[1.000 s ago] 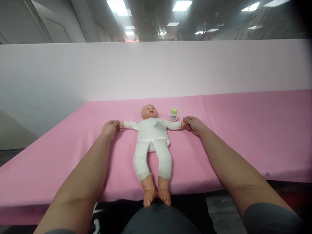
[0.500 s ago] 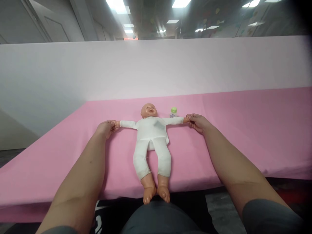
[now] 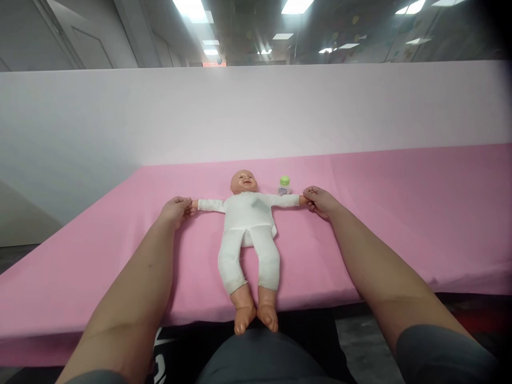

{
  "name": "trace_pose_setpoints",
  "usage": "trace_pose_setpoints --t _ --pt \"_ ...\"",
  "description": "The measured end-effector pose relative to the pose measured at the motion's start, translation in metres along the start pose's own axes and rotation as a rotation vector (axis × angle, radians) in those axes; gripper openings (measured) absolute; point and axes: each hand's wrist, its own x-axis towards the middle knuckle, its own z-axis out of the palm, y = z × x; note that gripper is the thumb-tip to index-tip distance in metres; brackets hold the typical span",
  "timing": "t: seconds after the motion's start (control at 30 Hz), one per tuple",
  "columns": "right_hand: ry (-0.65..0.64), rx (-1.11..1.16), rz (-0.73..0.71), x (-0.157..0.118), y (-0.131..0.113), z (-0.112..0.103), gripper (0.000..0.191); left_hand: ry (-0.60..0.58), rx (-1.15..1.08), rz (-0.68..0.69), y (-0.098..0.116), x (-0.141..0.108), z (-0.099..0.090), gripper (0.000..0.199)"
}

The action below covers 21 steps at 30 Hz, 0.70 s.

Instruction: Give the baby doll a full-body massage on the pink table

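Observation:
A baby doll (image 3: 248, 216) in a white cloth suit lies on its back, head away from me, both arms stretched out sideways. My left hand (image 3: 178, 211) is closed on the doll's hand at the left. On the other side my right hand (image 3: 320, 201) pinches the doll's other hand. The doll's bare feet reach past the front edge of the pink surface, close to my body. Just behind the doll's right-side arm stands a small clear bottle (image 3: 284, 185) with a green cap.
The pink-covered table (image 3: 400, 213) extends to both sides. A white wall panel (image 3: 280, 112) runs along its back, with a reflective glass pane (image 3: 256, 40) above it showing ceiling lights. A grey-white door is at the upper left.
My right hand has moved slightly inward and down with the doll's hand, and more of the bottle shows. My left hand has hardly moved.

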Motion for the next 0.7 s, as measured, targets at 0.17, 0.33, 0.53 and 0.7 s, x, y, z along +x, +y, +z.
trace_pose_setpoints --t 0.17,0.33,0.53,0.7 --pt "0.102 -0.005 0.004 0.006 0.004 -0.003 0.025 0.032 -0.004 -0.032 0.002 0.002 0.000 0.007" --pt "0.135 0.003 0.029 0.008 0.004 -0.004 0.015 0.063 -0.032 -0.058 0.003 0.007 -0.002 0.018" --pt "0.145 0.026 0.054 0.007 0.001 -0.009 0.014 0.093 -0.073 -0.054 0.006 0.010 -0.004 0.024" --pt "0.138 0.040 0.072 0.007 -0.001 -0.008 0.014 0.108 -0.089 -0.034 0.007 0.011 -0.007 0.027"
